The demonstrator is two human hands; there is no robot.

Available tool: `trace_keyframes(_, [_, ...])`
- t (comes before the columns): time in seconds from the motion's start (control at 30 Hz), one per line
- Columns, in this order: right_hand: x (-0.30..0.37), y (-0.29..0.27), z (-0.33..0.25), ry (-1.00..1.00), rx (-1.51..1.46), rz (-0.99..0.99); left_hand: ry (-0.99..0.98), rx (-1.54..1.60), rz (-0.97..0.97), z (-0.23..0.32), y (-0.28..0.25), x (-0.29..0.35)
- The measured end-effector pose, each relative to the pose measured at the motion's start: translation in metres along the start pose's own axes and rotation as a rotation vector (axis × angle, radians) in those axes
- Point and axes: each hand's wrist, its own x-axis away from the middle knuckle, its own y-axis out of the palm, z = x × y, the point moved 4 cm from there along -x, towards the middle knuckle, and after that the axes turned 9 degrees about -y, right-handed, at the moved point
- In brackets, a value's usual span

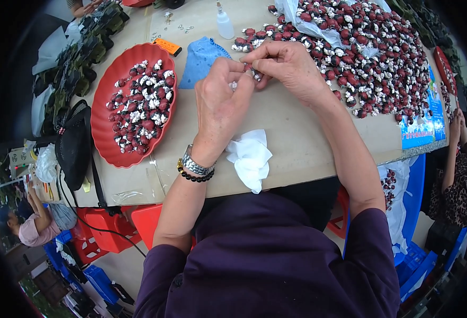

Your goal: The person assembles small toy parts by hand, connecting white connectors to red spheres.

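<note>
My left hand (220, 98), with a metal watch and dark beads on its wrist, pinches a small red and white piece (248, 67), mostly hidden by the fingers. From the other side my right hand (291, 66) closes its thumb and forefinger at the same piece. A blue cloth (201, 61) lies just beyond my left hand, and a crumpled white tissue (250, 159) rests nearer to me. On the right spreads a big heap of similar red, black and white pieces (371, 58). A red scalloped dish (102, 100) on the left holds many more of them.
An orange utility knife (167, 46) lies beyond the dish, and a small white squeeze bottle (224, 24) stands at the back. A black bag (74, 146) hangs over the table's left edge. A blue printed sheet (424, 135) lies at the right corner. Other people sit on both sides.
</note>
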Motion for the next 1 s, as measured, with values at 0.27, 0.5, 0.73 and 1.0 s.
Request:
trace_keyframes(0.27, [0.0006,-0.0004,0.0008,-0.022,-0.029,0.037,0.014,-0.002,0.003,0.0019,0.0005,0.0007])
trace_keyframes(0.5, [0.0005,0.002,-0.0047,-0.005,-0.026,0.028,0.054,0.024,0.027,0.0011,0.0005,0.0005])
trace_keyframes(0.73, [0.0006,0.0015,-0.0052,-0.012,-0.022,0.034,-0.024,0.032,-0.021,-0.0048,0.0024,0.0008])
trace_keyframes(1.0, [0.0008,0.0016,-0.0048,-0.025,-0.035,0.036,-0.03,0.04,-0.027,-0.0055,0.0027,0.0005])
